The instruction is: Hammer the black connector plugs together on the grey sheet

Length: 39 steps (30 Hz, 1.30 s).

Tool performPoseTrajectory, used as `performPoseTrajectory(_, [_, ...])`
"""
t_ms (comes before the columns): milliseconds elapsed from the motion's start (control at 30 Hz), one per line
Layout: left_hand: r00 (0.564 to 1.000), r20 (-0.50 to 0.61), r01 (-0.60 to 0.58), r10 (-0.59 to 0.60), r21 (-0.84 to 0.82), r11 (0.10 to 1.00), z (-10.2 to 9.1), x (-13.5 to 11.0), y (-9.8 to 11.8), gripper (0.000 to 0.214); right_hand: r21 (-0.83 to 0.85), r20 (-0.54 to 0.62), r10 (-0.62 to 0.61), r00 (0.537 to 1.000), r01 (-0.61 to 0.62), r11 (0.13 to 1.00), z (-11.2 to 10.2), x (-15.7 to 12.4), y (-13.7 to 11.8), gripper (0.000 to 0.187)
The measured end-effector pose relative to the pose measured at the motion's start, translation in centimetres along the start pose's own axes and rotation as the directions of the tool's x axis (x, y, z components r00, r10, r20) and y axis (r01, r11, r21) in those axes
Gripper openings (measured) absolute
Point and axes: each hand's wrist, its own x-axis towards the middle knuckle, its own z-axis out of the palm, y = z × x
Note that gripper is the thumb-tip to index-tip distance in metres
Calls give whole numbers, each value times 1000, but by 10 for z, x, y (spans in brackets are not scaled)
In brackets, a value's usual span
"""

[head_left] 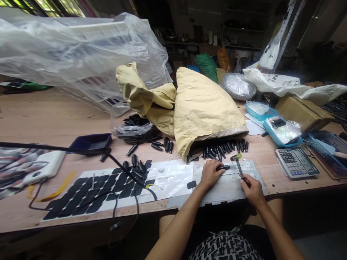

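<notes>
My left hand point(211, 174) is closed on a small black cylindrical part point(223, 167), which lies flat at the fingertips over a pale, film-covered board point(214, 193). In my right hand point(253, 189) is a small hammer point(239, 168), gripped by its handle. The hammer's head, with something yellowish on it, is tilted up and away from me, to the right of the black part and apart from it. Just beyond both hands, many similar black parts point(220, 150) spill from the mouth of a large tan paper sack point(207, 104).
A sheet with black rounded stickers point(89, 191) lies left, crossed by dark cables, with several black parts standing on it. Behind it are a dark blue tray point(90, 142) and a plastic bag of black parts point(135, 130). On the right are a calculator point(296, 162) and blue baskets point(282, 135).
</notes>
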Motion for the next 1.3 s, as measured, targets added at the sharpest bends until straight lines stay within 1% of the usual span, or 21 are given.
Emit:
performPoseTrajectory(133, [1000, 5, 13, -13, -5, 1000, -1, -1, 2, 16, -40, 67, 7, 998, -4, 999, 1, -9, -8, 27])
performPoseTrajectory(333, [1000, 12, 14, -14, -1, 1000, -3, -1, 4, 15, -55, 30, -56, 998, 58, 997, -3, -8, -18, 30])
performPoseTrajectory(467, [1000, 8, 21, -21, 1, 1000, -2, -1, 4, 16, -132, 69, -77, 995, 85, 988, -2, -8, -13, 27])
performPoseTrajectory(567, [999, 22, 24, -24, 12, 1000, -2, 0, 4, 16, -101, 49, -89, 995, 94, 990, 0, -8, -10, 28])
performPoseTrajectory(667, [999, 26, 25, -26, 20, 999, -2, 0, 4, 16, -91, 23, -161, 987, 162, 983, 2, -7, -10, 30])
performPoseTrajectory(733, [999, 22, 27, -28, 19, 999, -1, 0, 3, 16, -125, 52, -182, 982, 187, 974, 4, -6, -12, 30])
performPoseTrajectory(800, [999, 16, 28, -28, 17, 999, -1, 0, 3, 17, -140, 104, -155, 983, 168, 976, 4, -4, -13, 28])
performPoseTrajectory(867, [1000, 13, 26, -26, 15, 1000, 0, -1, 3, 17, -104, 121, -114, 986, 127, 986, 2, -1, -12, 28])
performPoseTrajectory(1000, [999, 25, 19, -20, 10, 1000, -1, 0, 2, 16, 5, 33, -16, 999, 16, 1000, -8, 11, 4, 33])
performPoseTrajectory(1133, [1000, 22, 14, -14, 5, 1000, -4, 1, 2, 13, 136, -32, 82, 996, -77, 988, -14, 23, 23, 36])
performPoseTrajectory(1200, [1000, 15, -8, 9, -37, 999, -7, -6, 6, 13, 200, -58, 112, 992, -99, 975, -14, 27, 28, 37])
performPoseTrajectory(1233, [1000, 17, -24, 25, -80, 997, -8, -14, 10, 14, 223, -61, 121, 991, -104, 969, -14, 28, 29, 38])
performPoseTrajectory(1300, [995, 58, -63, 77, -206, 976, -9, -36, 22, 17, 245, -55, 122, 991, -105, 964, -13, 28, 29, 37])
